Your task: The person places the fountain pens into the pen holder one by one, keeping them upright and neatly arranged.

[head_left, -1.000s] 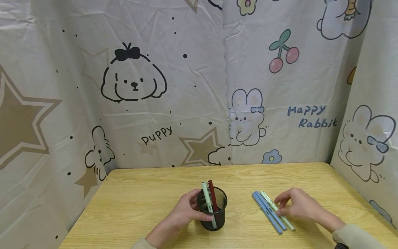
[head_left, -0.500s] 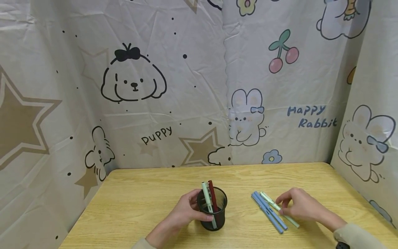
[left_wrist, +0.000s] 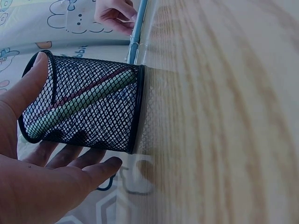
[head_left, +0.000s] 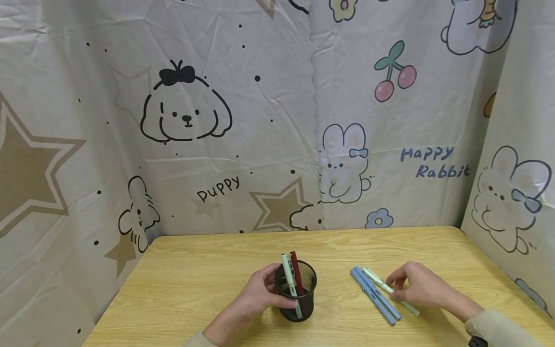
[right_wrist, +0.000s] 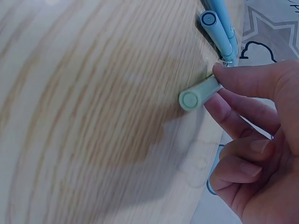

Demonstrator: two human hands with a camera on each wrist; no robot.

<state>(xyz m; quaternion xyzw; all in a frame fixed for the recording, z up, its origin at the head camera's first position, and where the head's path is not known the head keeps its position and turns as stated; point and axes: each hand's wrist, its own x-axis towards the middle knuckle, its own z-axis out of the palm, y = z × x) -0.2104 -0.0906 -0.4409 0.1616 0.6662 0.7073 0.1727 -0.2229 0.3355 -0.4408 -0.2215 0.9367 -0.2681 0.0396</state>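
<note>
Here we have the green pen point(head_left: 377, 279) in a pinch on the table point(head_left: 208, 279), slanting away from us to the left!
We see the right hand point(head_left: 418, 287) narrow, thumb and finger closed on the pen's sides, the other fingers curling in; the long axis runs diagonally, one end far and left, the other near and right, its round tip facing us in the right wrist view. Just to its left, two blue pens point(head_left: 375, 295) lie side by side on a steeper slant, their far ends closest to it. Over to the left, the left hand point(head_left: 262, 291) grips the upright mesh cup point(head_left: 309, 308), where a red pen point(head_left: 297, 270) and a second green one point(head_left: 287, 270) lean.
</note>
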